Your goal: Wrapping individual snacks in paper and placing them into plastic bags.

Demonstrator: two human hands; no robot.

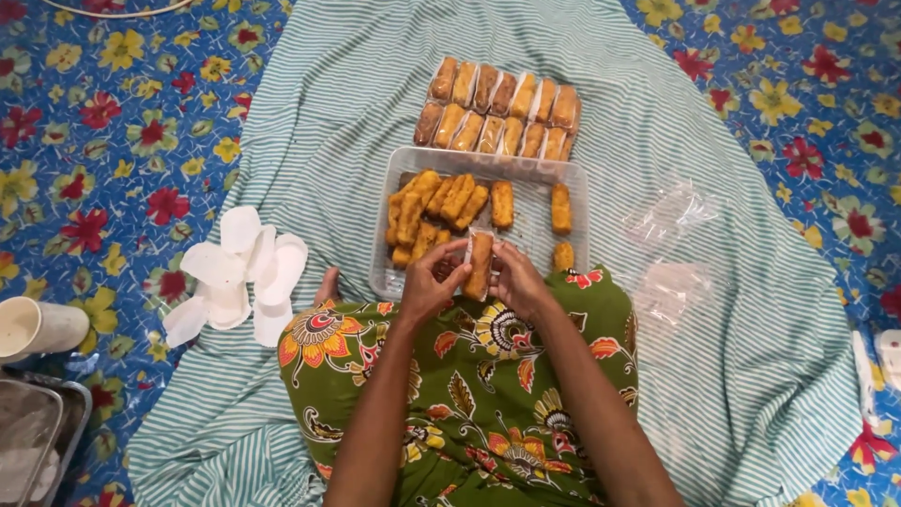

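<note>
A home floor: flowered mat (113,122) and striped cloth (319,113) spread for sitting.

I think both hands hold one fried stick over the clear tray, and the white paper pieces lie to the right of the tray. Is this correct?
Not quite: the head view shows the white paper pieces to the left of the clear tray. Both hands, left and right, do hold one fried stick.
</note>
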